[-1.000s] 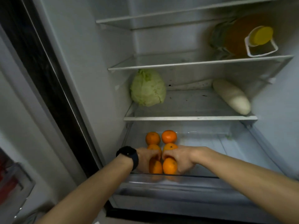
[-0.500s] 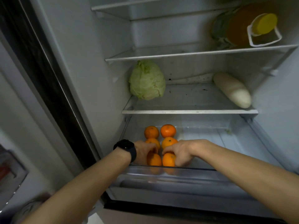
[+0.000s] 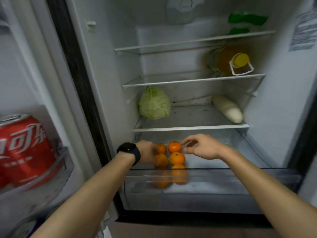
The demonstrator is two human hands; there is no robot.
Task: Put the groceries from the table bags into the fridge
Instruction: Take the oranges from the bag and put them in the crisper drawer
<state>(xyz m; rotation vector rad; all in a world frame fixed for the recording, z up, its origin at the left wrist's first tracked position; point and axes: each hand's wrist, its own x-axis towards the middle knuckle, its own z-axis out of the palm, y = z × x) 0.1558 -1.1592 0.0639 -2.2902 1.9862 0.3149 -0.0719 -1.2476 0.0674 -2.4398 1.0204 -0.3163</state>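
Observation:
Several oranges [image 3: 177,158] lie in two short rows at the left of the clear bottom drawer [image 3: 212,179] of the open fridge. My left hand [image 3: 147,152], with a black watch on its wrist, rests against the left row of oranges, its fingers hidden behind them. My right hand [image 3: 201,147] hovers just right of the oranges, fingers loosely spread, fingertips near the back right orange [image 3: 174,147], holding nothing.
A green cabbage [image 3: 154,103] and a white radish [image 3: 228,108] lie on the shelf above the drawer. A bottle with a yellow cap [image 3: 229,60] lies one shelf higher. Green packs [image 3: 247,19] sit on the top shelf. A red cola can [image 3: 24,150] stands in the door rack at left.
My right hand has let go of the front orange and lifted back and to the right. My left hand moved back along the left row. The view has pulled back and up.

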